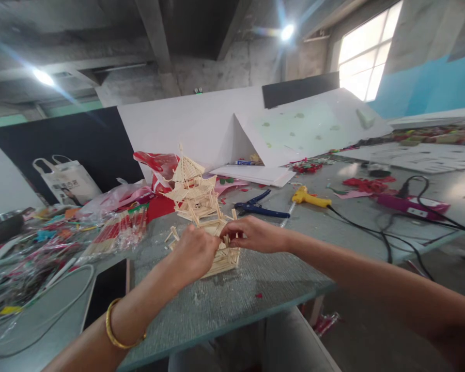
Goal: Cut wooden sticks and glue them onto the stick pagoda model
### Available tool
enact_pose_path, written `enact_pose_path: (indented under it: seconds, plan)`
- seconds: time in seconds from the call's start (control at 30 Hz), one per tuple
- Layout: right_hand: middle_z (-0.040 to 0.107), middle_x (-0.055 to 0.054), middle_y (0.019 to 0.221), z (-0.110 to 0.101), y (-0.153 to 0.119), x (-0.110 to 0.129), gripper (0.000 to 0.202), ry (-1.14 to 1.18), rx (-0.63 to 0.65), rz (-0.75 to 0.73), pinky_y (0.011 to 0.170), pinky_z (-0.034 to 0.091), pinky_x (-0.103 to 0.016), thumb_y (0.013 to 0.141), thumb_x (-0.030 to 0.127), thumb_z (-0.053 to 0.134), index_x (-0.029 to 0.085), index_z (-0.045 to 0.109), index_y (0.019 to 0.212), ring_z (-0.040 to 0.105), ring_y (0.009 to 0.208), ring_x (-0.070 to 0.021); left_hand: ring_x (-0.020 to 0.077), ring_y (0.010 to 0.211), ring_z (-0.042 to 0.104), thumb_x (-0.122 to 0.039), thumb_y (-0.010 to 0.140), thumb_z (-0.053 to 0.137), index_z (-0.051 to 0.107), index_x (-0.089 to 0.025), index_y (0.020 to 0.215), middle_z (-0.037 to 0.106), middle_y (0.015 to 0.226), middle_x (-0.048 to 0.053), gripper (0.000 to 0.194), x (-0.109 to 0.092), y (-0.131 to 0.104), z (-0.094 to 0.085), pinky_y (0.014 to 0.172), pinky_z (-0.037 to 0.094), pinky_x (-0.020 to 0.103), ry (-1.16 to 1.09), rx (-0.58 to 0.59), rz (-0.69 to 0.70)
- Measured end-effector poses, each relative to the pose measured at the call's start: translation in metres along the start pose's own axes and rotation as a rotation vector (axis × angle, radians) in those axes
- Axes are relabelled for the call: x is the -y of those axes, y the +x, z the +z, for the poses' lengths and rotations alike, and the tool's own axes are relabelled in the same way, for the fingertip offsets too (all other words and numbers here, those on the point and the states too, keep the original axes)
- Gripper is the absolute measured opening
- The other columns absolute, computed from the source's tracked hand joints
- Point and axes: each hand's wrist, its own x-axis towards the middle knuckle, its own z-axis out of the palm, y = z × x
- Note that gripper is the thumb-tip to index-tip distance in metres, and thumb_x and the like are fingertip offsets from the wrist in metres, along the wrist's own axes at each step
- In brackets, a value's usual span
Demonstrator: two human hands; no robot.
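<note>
A wooden stick base [221, 264] with low railings stands near the table's front edge. My left hand [196, 251] is closed at its left side, the fingertips mostly hidden behind the knuckles. From the right, my right hand [251, 234] bends its fingers round a small stick piece at the railing, close to the left fingertips. Right behind the base rises a tiered pagoda [196, 194] of pale sticks with a pointed roof. A few loose stick pieces [172, 235] lie left of the base.
Blue pliers [261, 205] and a yellow glue gun [310, 198] with a black cord lie behind my right arm. A phone [107, 292] and plastic-wrapped bundles [118, 232] are at the left. A purple power strip [413, 206] sits at the right.
</note>
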Motion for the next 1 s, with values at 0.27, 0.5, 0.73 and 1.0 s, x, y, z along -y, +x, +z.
enact_pose_path:
  seconds: [0.27, 0.5, 0.73, 1.0]
  plan:
    - [0.062, -0.003, 0.078, 0.000, 0.001, 0.000, 0.018, 0.027, 0.007, -0.031, 0.063, 0.038, -0.019, 0.082, 0.011, 0.049, 0.008, 0.062, 0.094, 0.052, 0.068, -0.0095, 0.0144, 0.059, 0.056, -0.015, 0.082, 0.044, 0.061, -0.017, 0.068, 0.065, 0.064, 0.002, 0.023, -0.006, -0.006, -0.022, 0.059, 0.038, 0.030, -0.085, -0.035, -0.002]
    - [0.060, -0.001, 0.078, 0.002, 0.001, 0.003, 0.031, 0.021, 0.023, 0.014, 0.062, 0.038, -0.019, 0.076, 0.002, 0.045, 0.010, 0.061, 0.102, 0.049, 0.066, -0.0092, 0.0173, 0.062, 0.052, -0.010, 0.079, 0.043, 0.057, -0.017, 0.064, 0.059, 0.059, 0.002, 0.023, -0.012, -0.020, -0.031, 0.062, 0.035, 0.036, 0.072, -0.141, -0.067]
    - [0.061, -0.001, 0.078, 0.003, 0.003, 0.003, 0.036, 0.036, 0.031, 0.019, 0.064, 0.039, -0.019, 0.069, -0.003, 0.042, 0.010, 0.062, 0.097, 0.052, 0.067, -0.0087, 0.0224, 0.066, 0.055, -0.008, 0.080, 0.042, 0.059, -0.017, 0.066, 0.062, 0.062, 0.005, 0.023, -0.021, -0.018, -0.012, 0.063, 0.037, 0.040, 0.150, -0.106, -0.060]
    - [0.061, -0.001, 0.078, 0.001, 0.002, 0.005, 0.034, -0.017, 0.039, 0.013, 0.063, 0.038, -0.018, 0.069, -0.003, 0.044, 0.011, 0.062, 0.094, 0.052, 0.067, -0.0086, 0.0232, 0.071, 0.057, -0.009, 0.081, 0.045, 0.061, -0.017, 0.071, 0.063, 0.067, 0.004, 0.020, -0.023, -0.017, 0.000, 0.067, 0.040, 0.041, 0.129, -0.129, -0.077]
